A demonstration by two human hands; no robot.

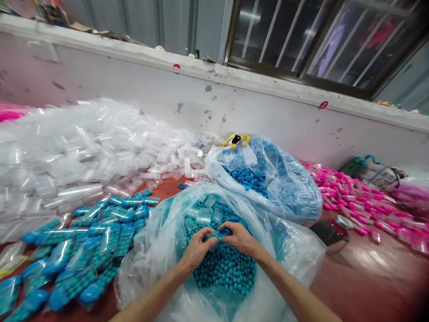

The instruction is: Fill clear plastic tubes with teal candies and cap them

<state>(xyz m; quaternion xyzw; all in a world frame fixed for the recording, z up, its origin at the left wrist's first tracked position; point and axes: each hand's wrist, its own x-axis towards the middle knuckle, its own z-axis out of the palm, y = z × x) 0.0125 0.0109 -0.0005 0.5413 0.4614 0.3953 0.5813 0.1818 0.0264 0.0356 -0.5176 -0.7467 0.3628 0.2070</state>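
My left hand (pixel 197 247) is closed on a small clear container (pixel 212 235) of teal beads, partly covered by my fingers. Between the fingers of my right hand (pixel 241 239) is a blue cap (pixel 224 232), close by or touching the container's end; I cannot tell which. Both hands are above an open plastic bag (pixel 152 264) full of round teal beads (pixel 226 273). Several clear containers (pixel 203 216) lie on the beads just beyond my hands.
Filled blue-capped containers (pixel 110 239) lie piled on the red table (pixel 375 277) at left. Behind them rises a heap of clear containers (pixel 83 147). A bag of blue caps (pixel 248 181) stands beyond the beads, and pink containers (pixel 355 192) spread at right beside a metal-lidded jar (pixel 343 222).
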